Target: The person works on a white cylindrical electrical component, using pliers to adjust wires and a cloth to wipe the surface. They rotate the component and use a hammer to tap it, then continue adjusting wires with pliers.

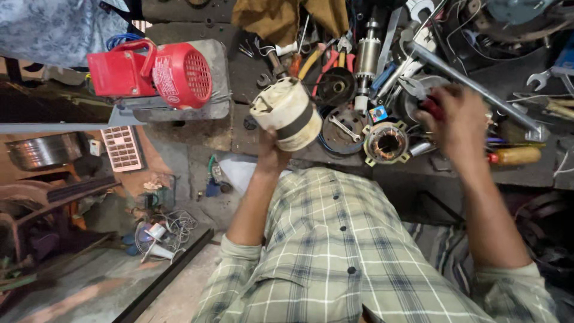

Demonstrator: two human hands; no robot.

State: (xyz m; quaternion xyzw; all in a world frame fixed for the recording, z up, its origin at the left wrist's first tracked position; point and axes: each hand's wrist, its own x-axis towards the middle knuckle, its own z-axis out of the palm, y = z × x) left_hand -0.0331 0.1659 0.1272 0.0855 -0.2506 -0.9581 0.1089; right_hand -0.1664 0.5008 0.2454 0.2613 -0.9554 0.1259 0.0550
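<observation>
Two bare hands work over a cluttered desk (251, 72) strewn with tools and motor parts. Biggest among the things is a red motor housing (152, 72) with a grilled end, sitting at the desk's left edge, well apart from both hands. Next in size is the cream-coloured cylinder with a dark band (288, 112), a dirty motor part, tilted and lifted just above the desk's near edge; the left hand (272, 152) grips it from below, fingers wrapped round its lower side. A long grey metal bar (478, 90) lies slantwise across the right side. Just left of the right hand rests a stator with copper windings (385, 143). The right hand (457, 122) is blurred, its fingers curled round a red-handled tool (431, 109). A yellow-handled screwdriver (517, 157) lies near that wrist.
</observation>
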